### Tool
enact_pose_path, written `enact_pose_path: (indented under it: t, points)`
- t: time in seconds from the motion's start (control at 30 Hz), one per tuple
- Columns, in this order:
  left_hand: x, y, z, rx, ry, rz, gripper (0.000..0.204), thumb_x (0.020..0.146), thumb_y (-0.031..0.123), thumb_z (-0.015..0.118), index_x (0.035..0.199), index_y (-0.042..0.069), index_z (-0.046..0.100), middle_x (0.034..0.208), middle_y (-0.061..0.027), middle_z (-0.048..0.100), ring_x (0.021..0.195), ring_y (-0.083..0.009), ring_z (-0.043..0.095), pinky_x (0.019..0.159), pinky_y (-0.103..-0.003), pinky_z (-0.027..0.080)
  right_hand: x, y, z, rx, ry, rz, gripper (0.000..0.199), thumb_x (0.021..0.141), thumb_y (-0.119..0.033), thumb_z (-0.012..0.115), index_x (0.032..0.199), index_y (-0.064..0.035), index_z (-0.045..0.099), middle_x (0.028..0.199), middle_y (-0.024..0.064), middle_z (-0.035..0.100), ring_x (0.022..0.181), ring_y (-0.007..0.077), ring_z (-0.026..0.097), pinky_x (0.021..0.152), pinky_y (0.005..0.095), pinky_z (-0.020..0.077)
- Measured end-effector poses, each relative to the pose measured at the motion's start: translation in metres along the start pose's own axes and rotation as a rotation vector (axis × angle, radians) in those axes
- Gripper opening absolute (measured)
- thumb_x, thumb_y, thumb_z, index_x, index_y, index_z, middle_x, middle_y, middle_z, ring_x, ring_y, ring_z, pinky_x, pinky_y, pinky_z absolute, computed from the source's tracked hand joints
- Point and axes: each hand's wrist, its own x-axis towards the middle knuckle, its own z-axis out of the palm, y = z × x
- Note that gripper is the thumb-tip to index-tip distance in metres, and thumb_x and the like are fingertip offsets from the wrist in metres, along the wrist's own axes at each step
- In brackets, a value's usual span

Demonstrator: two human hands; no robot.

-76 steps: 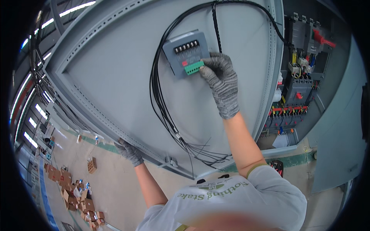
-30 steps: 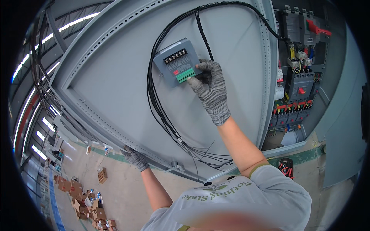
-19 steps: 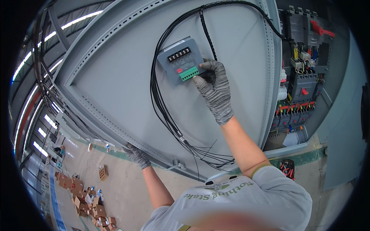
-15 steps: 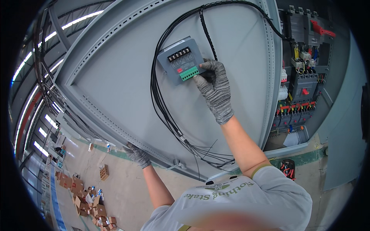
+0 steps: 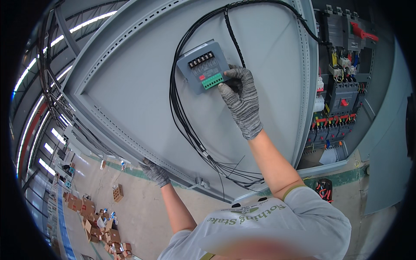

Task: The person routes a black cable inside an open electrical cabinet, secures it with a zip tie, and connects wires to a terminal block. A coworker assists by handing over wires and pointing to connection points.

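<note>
Note right hand (image 5: 242,102) in marled grey knit glove, upper middle of frame, thumb and forefinger narrow at right end of green plastic terminal block (image 5: 212,81); cannot tell pinch from touch. Find block on lower edge of blue-grey box-shaped device (image 5: 203,68), top centre. Locate left hand (image 5: 155,173), same glove, lower left, at rim of grey sheet-metal panel (image 5: 130,93); cannot tell how tightly closed. Best to brace panel there, push evenly along block, avoid twisting one end, avoid snagging thin black cables (image 5: 173,84) left of device.
</note>
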Motion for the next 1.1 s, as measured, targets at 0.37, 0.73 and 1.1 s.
enact_pose_path:
  t: [0.37,0.73,1.1]
  points:
    - [0.003,-0.011,-0.002,-0.006,0.014,0.034,0.051,0.102,0.039,0.045,0.127,-0.006,0.052,0.117,-0.0174,0.062,0.099,-0.0254,0.058,0.09,-0.036,0.045,-0.013,-0.038,0.0,-0.501,-0.1,-0.346,0.032,0.085,-0.002,0.061,0.116,-0.0088,0.065,0.084,0.0083,0.067,0.063,0.0185,0.063,0.062,0.0304,0.0521]
    - [-0.001,-0.002,0.001,-0.014,0.018,0.036,0.046,0.103,0.034,0.044,0.127,-0.004,0.052,0.118,-0.0149,0.061,0.1,-0.0228,0.057,0.091,-0.035,0.045,-0.018,-0.049,0.007,-0.618,-0.224,-0.257,0.033,0.087,-0.01,0.062,0.119,-0.0052,0.064,0.094,0.0175,0.07,0.075,0.032,0.068,0.066,0.0375,0.0547]
    - [-0.002,-0.004,0.001,-0.02,0.037,0.002,0.043,0.103,0.033,0.044,0.124,-0.003,0.053,0.114,-0.0128,0.061,0.099,-0.0199,0.055,0.091,-0.033,0.044,-0.021,-0.04,0.005,-0.577,-0.197,-0.251,0.036,0.086,-0.009,0.062,0.122,-0.0087,0.063,0.089,0.0167,0.069,0.069,0.0317,0.066,0.062,0.0372,0.0533]
